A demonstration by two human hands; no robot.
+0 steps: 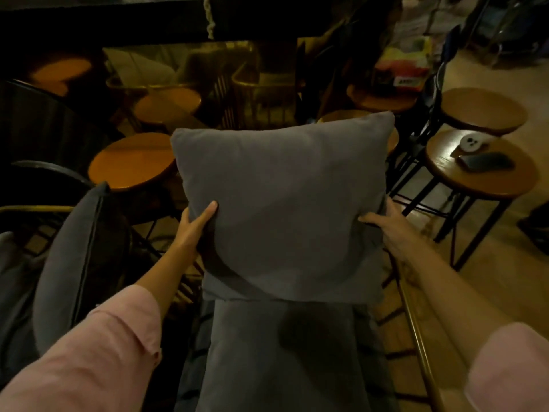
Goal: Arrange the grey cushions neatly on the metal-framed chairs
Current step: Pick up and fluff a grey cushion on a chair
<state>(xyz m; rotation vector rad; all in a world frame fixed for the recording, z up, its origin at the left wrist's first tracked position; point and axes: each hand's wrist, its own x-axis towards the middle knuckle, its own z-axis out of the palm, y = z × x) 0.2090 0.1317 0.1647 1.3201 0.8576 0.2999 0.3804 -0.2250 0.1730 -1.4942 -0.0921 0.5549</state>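
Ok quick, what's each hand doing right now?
Left hand: closed on the left edge of the upright grey cushion.
Right hand: closed on the same cushion's right edge.

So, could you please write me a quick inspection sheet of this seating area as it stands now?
Surface: chair with a gold metal frame, flat grey seat cushion on it.
Job's things: square grey cushion held upright at the chair's back; another cushion on edge to the left.
Clutter: phone and small round white object on a stool.
Hands: left hand and right hand grip the cushion's sides.
Cables: nothing seen.
Surroundings: dim room, round wooden stools, wooden floor.
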